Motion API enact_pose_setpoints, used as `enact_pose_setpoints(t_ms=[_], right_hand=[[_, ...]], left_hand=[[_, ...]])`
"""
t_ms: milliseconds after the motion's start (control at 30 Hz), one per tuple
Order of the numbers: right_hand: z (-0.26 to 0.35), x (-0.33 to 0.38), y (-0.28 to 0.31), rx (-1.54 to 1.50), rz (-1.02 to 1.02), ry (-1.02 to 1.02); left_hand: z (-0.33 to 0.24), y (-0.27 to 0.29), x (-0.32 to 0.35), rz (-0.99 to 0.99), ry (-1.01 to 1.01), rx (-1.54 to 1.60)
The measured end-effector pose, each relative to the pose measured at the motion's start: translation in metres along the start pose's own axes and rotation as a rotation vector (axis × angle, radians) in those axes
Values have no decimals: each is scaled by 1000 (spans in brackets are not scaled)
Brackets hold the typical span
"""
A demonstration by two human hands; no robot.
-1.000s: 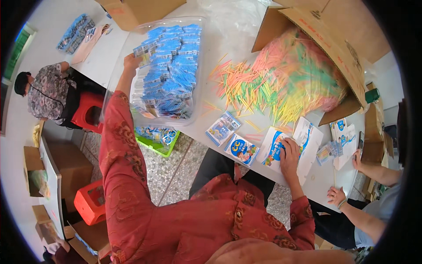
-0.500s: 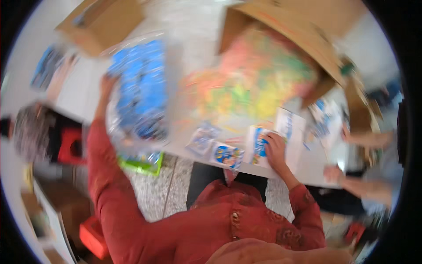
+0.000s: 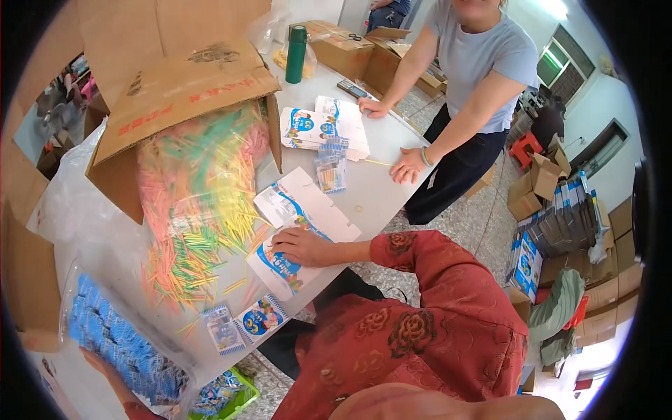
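White table (image 3: pixel 392 185) in a box-crowded workroom, coloured sticks (image 3: pixel 203 210) spilling from a cardboard box (image 3: pixel 182 87), right hand (image 3: pixel 301 246) lay flat, fingers spread, on printed flat cartons (image 3: pixel 294 231), left hand (image 3: pixel 98 364) barely visible by blue packets (image 3: pixel 119 346), grip indiscernible

We count one open cardboard box (image 3: pixel 183 91) of coloured sticks at 11 o'clock, one green bottle (image 3: pixel 296 54) at 12 o'clock, two small printed packets (image 3: pixel 241 324) at 7 o'clock, and two flat printed cartons (image 3: pixel 301 210) at centre.

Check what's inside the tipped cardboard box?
The cardboard box holds a heap of thin colored sticks, pink, green and yellow, spilling onto the white table. Its flap hides the back.
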State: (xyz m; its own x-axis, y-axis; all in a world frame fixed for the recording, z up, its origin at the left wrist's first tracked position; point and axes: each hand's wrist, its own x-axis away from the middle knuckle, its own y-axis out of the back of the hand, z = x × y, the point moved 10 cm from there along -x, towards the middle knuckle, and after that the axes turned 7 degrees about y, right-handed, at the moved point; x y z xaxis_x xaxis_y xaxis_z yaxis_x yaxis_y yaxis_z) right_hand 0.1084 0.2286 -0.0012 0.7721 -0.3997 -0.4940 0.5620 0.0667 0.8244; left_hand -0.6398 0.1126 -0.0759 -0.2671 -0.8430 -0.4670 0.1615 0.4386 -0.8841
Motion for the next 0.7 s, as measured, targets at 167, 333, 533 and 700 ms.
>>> enact_pose_setpoints(t_ms=[167, 333, 533, 700], right_hand=[[-5, 4, -2, 5, 36, -32], [-5, 6, -2, 10, 11, -31], [-3, 9, 3, 38, -41, -15], [-7, 10, 0, 39, -23, -21]], left_hand=[[-2, 41, -40, 363, -179, 1657], [8, 31, -75, 470, -135, 1826], [18, 32, -109, 563, -114, 2050], [29, 40, -135, 630, -132, 2246]])
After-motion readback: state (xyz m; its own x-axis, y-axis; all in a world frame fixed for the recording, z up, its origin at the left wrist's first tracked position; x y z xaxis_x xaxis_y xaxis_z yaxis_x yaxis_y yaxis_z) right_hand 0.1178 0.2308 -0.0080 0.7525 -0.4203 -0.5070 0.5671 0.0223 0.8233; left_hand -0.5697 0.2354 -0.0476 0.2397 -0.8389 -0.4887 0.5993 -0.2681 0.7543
